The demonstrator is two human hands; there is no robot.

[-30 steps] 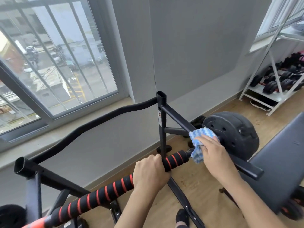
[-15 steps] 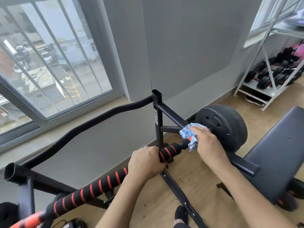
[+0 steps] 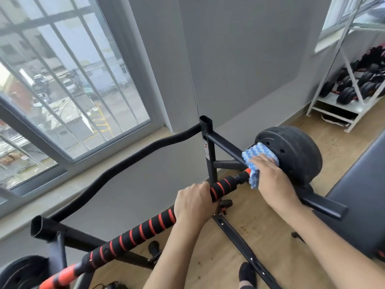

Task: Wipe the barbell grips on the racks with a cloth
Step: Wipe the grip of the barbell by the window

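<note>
Barbell (image 3: 145, 228) end hidden under cloth (image 3: 255, 157), right hand (image 3: 275, 182).

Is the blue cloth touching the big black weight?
Touching. In the head view, the right hand presses the blue cloth against the black weight plate's inner face, with no gap visible.

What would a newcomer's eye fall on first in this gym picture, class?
The black barbell grip with orange rings, slanting across the lower middle, gripped by the left hand. Next, the blue-and-white cloth that the right hand presses against the bar's end, beside the black weight plate.
</note>
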